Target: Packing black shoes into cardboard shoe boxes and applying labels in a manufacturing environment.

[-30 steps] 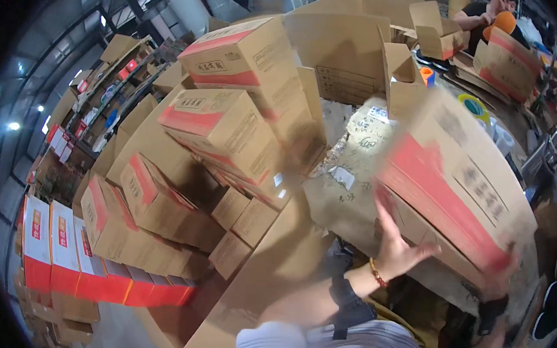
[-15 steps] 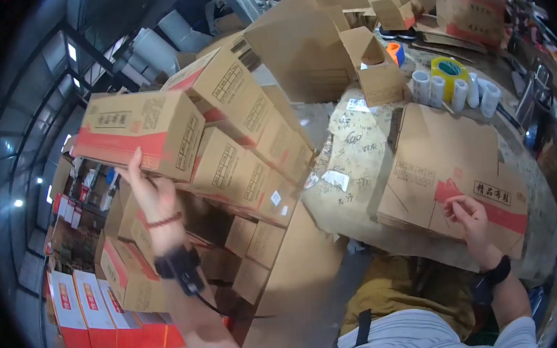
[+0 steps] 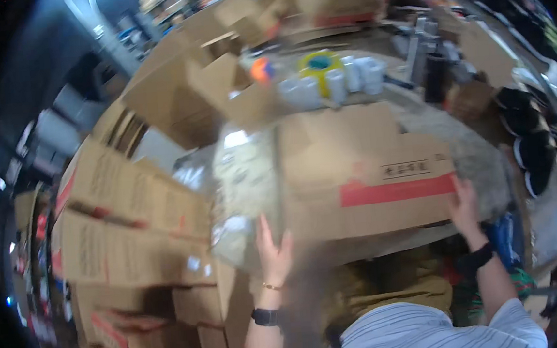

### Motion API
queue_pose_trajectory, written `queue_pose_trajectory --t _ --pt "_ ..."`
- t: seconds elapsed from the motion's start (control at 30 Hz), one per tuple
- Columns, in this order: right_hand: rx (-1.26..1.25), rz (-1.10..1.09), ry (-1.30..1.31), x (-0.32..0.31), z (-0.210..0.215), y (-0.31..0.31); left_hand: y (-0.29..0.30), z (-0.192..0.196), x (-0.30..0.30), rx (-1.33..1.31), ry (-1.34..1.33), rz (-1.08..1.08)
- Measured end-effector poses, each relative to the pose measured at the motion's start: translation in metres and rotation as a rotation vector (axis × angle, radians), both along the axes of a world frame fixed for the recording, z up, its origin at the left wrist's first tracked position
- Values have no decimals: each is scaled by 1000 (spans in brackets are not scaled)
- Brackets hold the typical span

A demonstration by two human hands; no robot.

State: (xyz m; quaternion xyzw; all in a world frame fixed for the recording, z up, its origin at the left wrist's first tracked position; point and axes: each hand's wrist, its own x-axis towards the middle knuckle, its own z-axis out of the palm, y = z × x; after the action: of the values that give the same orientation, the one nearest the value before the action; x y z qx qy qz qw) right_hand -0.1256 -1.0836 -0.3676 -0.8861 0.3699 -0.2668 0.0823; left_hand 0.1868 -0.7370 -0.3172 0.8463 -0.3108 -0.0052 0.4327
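A flattened cardboard box (image 3: 333, 202) with a red stripe lies at the top of a flat pile on the table in front of me. My right hand (image 3: 465, 206) is at its right edge, fingers closed on the cardboard there, a little blurred. Left of the pile's near corner, my left hand (image 3: 275, 251) is raised with thumb and fingers apart and nothing in it. Folded cartons (image 3: 147, 250) with red markings are stacked at my left, apart from the left hand.
White rolls (image 3: 305, 93) and a yellow tape roll (image 3: 312, 63) stand behind the pile. An open carton (image 3: 236, 92) is beside an orange-and-blue item (image 3: 262, 69). Dark shoes (image 3: 531, 154) lie at the right. A larger carton (image 3: 337, 2) sits at the back.
My left hand has left the carton on the stack and come right, beside the flat pile. The right hand has shifted from the box's face to its right edge. The view has turned right.
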Motion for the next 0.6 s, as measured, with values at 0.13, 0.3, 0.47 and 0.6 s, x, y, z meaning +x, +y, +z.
queue_pose_trajectory --t 0.13,0.3,0.47,0.6 --pt "333 148 59 21 64 44 -28 -16 -8 -12 177 66" --pt "272 104 95 -1 88 34 -28 6 -7 -98 142 -78" --pt "199 577 -392 36 142 67 -18 20 -4 4 -44 -88" --pt "66 621 -296 39 156 55 5 -33 64 -667 33 13"
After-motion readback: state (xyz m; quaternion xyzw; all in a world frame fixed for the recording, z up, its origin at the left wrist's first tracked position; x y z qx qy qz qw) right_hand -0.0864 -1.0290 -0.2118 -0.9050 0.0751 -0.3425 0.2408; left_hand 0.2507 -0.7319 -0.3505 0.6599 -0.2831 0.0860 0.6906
